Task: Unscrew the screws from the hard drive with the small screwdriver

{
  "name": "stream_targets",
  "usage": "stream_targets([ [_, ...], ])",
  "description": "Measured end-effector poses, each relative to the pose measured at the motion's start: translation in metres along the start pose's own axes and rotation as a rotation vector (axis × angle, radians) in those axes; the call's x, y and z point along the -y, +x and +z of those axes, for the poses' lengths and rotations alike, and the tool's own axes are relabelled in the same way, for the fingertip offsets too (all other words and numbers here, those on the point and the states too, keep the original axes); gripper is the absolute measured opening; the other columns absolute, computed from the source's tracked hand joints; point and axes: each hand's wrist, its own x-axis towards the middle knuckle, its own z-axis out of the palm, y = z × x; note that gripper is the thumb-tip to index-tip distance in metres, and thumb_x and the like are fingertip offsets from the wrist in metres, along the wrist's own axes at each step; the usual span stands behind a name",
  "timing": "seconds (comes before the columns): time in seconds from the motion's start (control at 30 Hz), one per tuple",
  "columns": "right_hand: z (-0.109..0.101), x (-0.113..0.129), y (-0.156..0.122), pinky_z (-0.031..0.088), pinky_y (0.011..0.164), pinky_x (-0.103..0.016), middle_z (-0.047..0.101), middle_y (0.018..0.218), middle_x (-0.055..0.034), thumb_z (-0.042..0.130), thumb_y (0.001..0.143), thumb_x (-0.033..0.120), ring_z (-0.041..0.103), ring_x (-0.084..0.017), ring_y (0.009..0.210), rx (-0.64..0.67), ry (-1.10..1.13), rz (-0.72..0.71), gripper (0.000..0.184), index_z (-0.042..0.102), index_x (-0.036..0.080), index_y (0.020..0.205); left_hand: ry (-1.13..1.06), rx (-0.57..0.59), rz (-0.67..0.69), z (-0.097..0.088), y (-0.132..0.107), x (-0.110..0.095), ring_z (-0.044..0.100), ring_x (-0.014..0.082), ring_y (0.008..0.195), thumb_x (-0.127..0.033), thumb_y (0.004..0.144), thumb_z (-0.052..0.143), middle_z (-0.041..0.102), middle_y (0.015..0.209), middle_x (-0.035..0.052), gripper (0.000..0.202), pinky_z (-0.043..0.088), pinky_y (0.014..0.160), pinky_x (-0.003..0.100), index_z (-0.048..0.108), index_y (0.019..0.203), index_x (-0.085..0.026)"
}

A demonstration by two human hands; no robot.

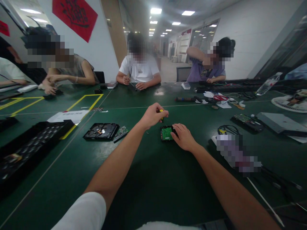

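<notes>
A small hard drive (166,133) with a green circuit board facing up lies on the green table (153,179) in front of me. My left hand (153,115) is closed around a yellow-handled screwdriver (161,111) held upright, its tip at the drive's top edge. My right hand (184,137) rests on the drive's right side, fingers curled against it and holding it steady.
An opened black drive (101,131) and a loose green board (122,131) lie to the left, a black tray (28,143) farther left. Another drive (247,122), cables (227,129) and a grey case (279,123) sit to the right. Three people work at the far side.
</notes>
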Motion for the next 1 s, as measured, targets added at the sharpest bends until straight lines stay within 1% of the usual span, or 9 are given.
stream_targets([
  [0.07,-0.0005,0.0004,0.0,0.036,0.118,-0.058,0.05,0.156,-0.0115,0.034,0.106,0.055,0.037,-0.034,0.148,0.002,-0.003,0.0,0.059,0.047,0.023,0.153,-0.03,0.066,0.016,0.0012,-0.0001,-0.0003,0.065,0.014,0.07,-0.033,0.089,0.074,0.073,0.084,0.0071,0.025,0.049,0.054,0.022,0.054,0.093,-0.018],
  [0.13,-0.0013,0.0013,-0.0001,0.036,0.118,-0.058,0.05,0.156,-0.0126,0.034,0.106,0.055,0.037,-0.034,0.148,0.005,-0.003,0.001,0.06,0.047,0.021,0.153,-0.025,0.107,0.033,0.0019,-0.0001,-0.0008,0.065,0.0137,0.071,-0.036,0.092,0.071,0.072,0.084,0.0063,0.023,0.049,0.056,0.022,0.058,0.096,-0.018],
  [0.3,-0.0018,0.0029,0.0,0.037,0.118,-0.057,0.051,0.154,-0.0134,0.035,0.106,0.053,0.039,-0.034,0.146,-0.007,-0.007,0.001,0.058,0.049,0.021,0.152,-0.064,0.135,-0.02,0.0015,0.0007,-0.0021,0.063,0.0124,0.069,-0.045,0.097,0.061,0.07,0.081,0.0062,0.029,0.047,0.056,0.021,0.065,0.092,-0.017],
  [0.4,-0.001,0.0024,0.0003,0.037,0.118,-0.057,0.051,0.154,-0.0134,0.035,0.106,0.052,0.04,-0.034,0.146,-0.015,-0.009,-0.003,0.058,0.049,0.02,0.152,-0.16,0.131,-0.072,0.0006,0.0019,-0.0024,0.066,0.0155,0.073,-0.042,0.099,0.053,0.07,0.082,0.0076,0.03,0.046,0.053,0.022,0.067,0.091,-0.016],
  [0.53,-0.0014,0.0022,0.0,0.038,0.117,-0.057,0.051,0.153,-0.0126,0.037,0.105,0.052,0.04,-0.034,0.146,-0.014,-0.002,-0.006,0.057,0.047,0.023,0.154,-0.225,0.131,-0.094,-0.0003,0.0019,-0.0035,0.069,0.0181,0.079,-0.031,0.095,0.051,0.069,0.085,0.008,0.023,0.049,0.053,0.023,0.068,0.093,-0.016],
  [0.6,-0.0026,0.0029,-0.0003,0.039,0.116,-0.057,0.051,0.153,-0.0119,0.037,0.106,0.051,0.04,-0.033,0.145,-0.013,0.002,-0.011,0.056,0.045,0.026,0.155,-0.225,0.125,-0.088,0.0001,0.0012,-0.0047,0.068,0.0178,0.08,-0.028,0.094,0.052,0.069,0.087,0.0081,0.02,0.051,0.055,0.023,0.068,0.092,-0.016],
  [0.7,-0.005,0.0046,-0.0006,0.04,0.114,-0.057,0.051,0.152,-0.0114,0.038,0.106,0.048,0.041,-0.033,0.144,-0.008,0.01,-0.016,0.052,0.048,0.028,0.152,-0.214,0.107,-0.063,0.0012,0.0008,-0.0058,0.067,0.017,0.081,-0.03,0.095,0.054,0.069,0.089,0.0084,0.02,0.053,0.056,0.023,0.067,0.092,-0.016],
  [0.83,-0.0078,0.0069,-0.0005,0.04,0.113,-0.058,0.052,0.15,-0.0119,0.04,0.105,0.046,0.042,-0.034,0.143,-0.001,0.017,-0.016,0.047,0.053,0.028,0.147,-0.174,0.066,-0.04,0.0015,0.0025,-0.0045,0.066,0.0157,0.078,-0.032,0.096,0.056,0.069,0.088,0.0083,0.021,0.054,0.057,0.023,0.067,0.089,-0.016],
  [1.0,-0.0081,0.0079,-0.0008,0.04,0.113,-0.056,0.053,0.15,-0.0121,0.041,0.106,0.046,0.043,-0.034,0.142,-0.002,0.014,-0.015,0.044,0.056,0.028,0.143,-0.091,0.015,-0.024,0.0002,0.0024,-0.0046,0.062,0.0131,0.071,-0.031,0.094,0.062,0.068,0.084,0.0071,0.019,0.056,0.056,0.023,0.066,0.085,-0.015],
])
